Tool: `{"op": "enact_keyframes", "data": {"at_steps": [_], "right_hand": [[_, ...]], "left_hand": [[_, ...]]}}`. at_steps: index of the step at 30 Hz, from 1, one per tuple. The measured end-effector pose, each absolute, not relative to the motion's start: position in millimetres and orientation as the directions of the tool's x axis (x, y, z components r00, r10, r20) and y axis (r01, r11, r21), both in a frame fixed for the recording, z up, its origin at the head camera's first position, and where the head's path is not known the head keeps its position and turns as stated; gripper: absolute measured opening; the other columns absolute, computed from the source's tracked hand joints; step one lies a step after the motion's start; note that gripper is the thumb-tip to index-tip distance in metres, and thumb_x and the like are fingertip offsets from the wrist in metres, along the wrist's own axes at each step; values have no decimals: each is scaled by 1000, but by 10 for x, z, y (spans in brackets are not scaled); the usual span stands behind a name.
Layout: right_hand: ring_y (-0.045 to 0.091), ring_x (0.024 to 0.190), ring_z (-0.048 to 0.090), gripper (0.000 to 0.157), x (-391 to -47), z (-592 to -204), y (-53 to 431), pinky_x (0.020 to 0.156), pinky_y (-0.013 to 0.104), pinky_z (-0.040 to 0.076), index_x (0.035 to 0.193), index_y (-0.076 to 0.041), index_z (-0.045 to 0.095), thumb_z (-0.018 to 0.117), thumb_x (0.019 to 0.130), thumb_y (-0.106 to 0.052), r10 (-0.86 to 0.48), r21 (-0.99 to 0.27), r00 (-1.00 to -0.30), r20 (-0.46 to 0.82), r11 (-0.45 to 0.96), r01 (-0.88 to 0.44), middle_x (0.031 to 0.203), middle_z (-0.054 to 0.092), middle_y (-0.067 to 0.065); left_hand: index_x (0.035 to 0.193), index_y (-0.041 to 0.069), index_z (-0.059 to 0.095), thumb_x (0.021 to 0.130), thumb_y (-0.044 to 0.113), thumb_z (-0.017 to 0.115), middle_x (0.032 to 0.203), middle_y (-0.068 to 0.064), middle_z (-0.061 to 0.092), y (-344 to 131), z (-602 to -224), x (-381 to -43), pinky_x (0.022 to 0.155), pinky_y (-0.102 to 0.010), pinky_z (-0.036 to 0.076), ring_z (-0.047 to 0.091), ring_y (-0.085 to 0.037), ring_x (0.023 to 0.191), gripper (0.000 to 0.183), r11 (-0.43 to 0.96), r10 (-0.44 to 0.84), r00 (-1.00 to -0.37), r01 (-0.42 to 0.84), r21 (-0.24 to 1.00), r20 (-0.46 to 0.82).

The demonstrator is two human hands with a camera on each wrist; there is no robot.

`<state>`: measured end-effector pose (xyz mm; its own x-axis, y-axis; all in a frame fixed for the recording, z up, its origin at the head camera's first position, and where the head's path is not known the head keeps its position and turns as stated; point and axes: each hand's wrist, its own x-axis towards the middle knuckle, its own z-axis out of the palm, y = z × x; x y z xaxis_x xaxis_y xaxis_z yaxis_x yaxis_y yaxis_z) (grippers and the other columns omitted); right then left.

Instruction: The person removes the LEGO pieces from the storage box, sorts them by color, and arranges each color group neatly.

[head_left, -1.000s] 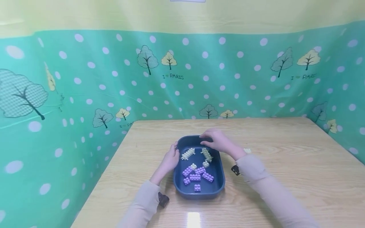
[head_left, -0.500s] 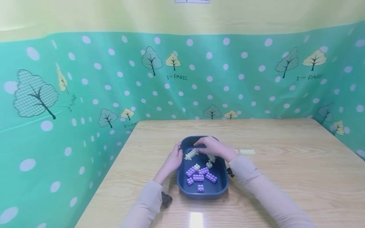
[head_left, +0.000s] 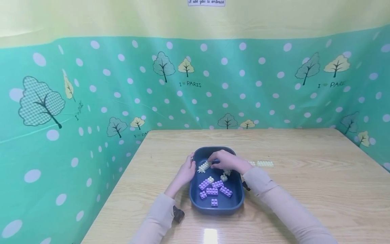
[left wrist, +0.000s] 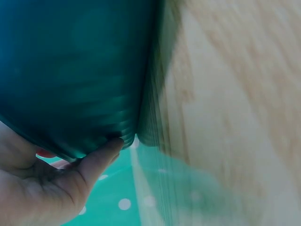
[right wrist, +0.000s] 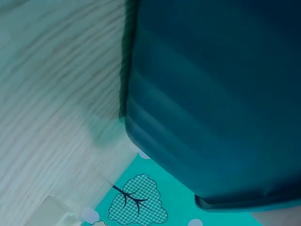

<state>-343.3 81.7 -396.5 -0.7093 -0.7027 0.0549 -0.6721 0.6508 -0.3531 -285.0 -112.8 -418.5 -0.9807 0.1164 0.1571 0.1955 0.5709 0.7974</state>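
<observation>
A dark blue plastic bin [head_left: 217,210] sits on the table. Inside it are a long cream toy brick piece [head_left: 202,167] with small side prongs, other cream bricks [head_left: 223,178] and several purple toy bricks [head_left: 212,191]. My left hand [head_left: 186,170] grips the bin's left wall; in the left wrist view, a finger [left wrist: 99,162] lies against its outer face. My right hand [head_left: 226,160] reaches over the right rim and pinches the far end of the long cream piece. Part of a second cream piece is hidden beneath that hand. The right wrist view shows mostly the bin's outer wall [right wrist: 211,103].
Flat cream bricks [head_left: 265,163] lie on the wooden table [head_left: 304,189] right of the bin, partly behind the right wrist. A green dotted cloth [head_left: 262,95] hangs behind the table and along its sides. Dark wrist cameras [head_left: 178,214] hang under the forearms.
My right hand has come down from the bin's far right rim, leftward into the bin, to the long cream piece. The left hand keeps its grip. The head view has shifted slightly.
</observation>
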Motion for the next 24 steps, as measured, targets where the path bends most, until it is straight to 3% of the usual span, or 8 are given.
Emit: {"op": "enact_keyframes", "data": {"at_steps": [6,15,24], "right_hand": [[24,109,60,23,-3422,-3985,832,98,42,47,107,-10,71,67,86,-18,-692,-346,-720,44,666,-661,112,66,7],[17,94,61,11,-3382,-3985,847,89,36,51,91,-14,75,69,84,-19,-678,-292,-731,76,686,-666,97,64,0],[17,95,63,16,-3369,-4008,826,88,35,52,96,-13,73,72,81,-19,-612,-323,-790,43,740,-591,97,69,1]], "left_hand": [[142,-5,29,99,10,34,136,-31,45,-1118,-4184,-2852,104,-53,38,46,-44,123,46,564,109,-983,185,805,150],[142,-7,29,99,9,34,139,-30,41,-1123,-4191,-2855,106,-54,36,44,-45,125,46,565,113,-981,192,803,156],[143,-4,29,99,11,34,136,-30,45,-1116,-4203,-2865,105,-52,37,46,-43,123,46,557,99,-984,176,812,145]]}}
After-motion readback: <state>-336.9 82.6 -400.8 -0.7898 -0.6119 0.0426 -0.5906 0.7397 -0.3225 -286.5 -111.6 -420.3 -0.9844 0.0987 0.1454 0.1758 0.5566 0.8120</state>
